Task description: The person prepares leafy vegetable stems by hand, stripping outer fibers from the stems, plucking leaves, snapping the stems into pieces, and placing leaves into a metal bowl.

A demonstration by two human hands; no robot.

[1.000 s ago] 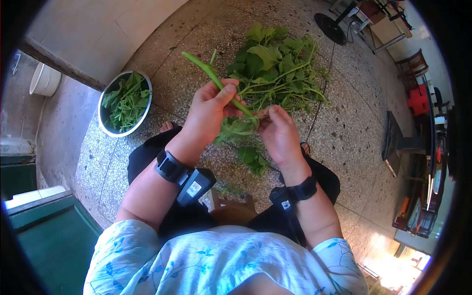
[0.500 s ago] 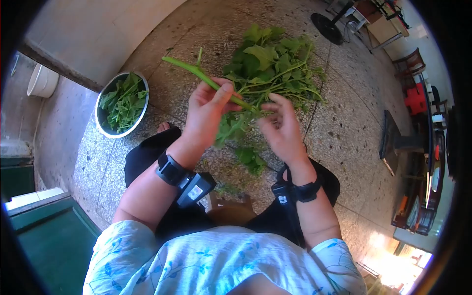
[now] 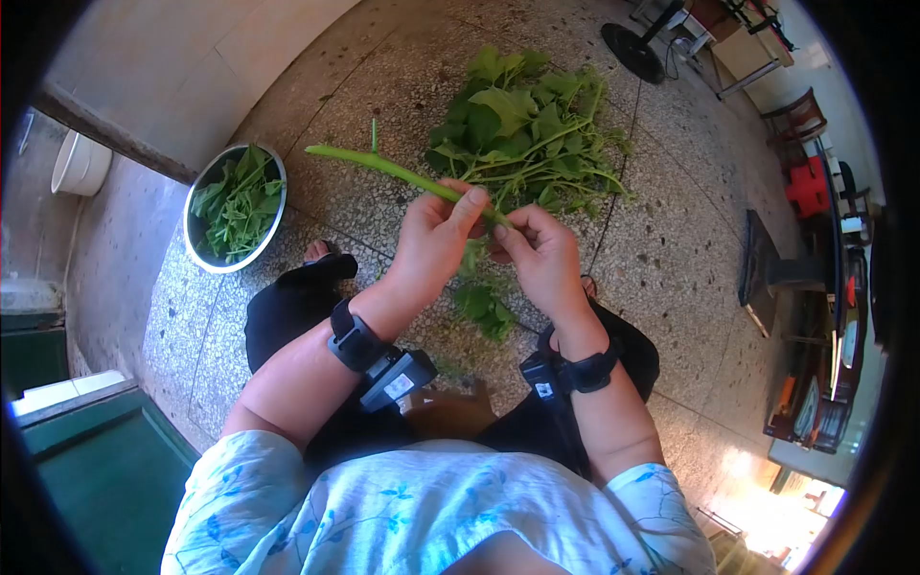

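Observation:
A thick green stem (image 3: 383, 166) with a short side stalk slants across in front of me, its far end pointing left. My left hand (image 3: 433, 233) is closed round it, thumb on top. At the stem's right end, my right hand (image 3: 539, 251) pinches it between thumb and fingers, close beside the left hand. Beyond my hands, a heap of leafy green vines (image 3: 522, 125) lies on the floor. A smaller bunch of leaves (image 3: 486, 307) is below my hands, partly hidden by them.
To the left stands a metal basin (image 3: 275, 230) holding picked greens (image 3: 235, 206). The speckled floor (image 3: 671, 287) stretches around me. A round black base (image 3: 632, 54) stands at the upper right, and a dark chair (image 3: 797, 117) farther right. A green door (image 3: 105, 460) is at the lower left.
My right hand has come in to pinch the stem's end. My left hand has shifted right and down with the stem, which lies flatter. The leaves hanging below my hands show less.

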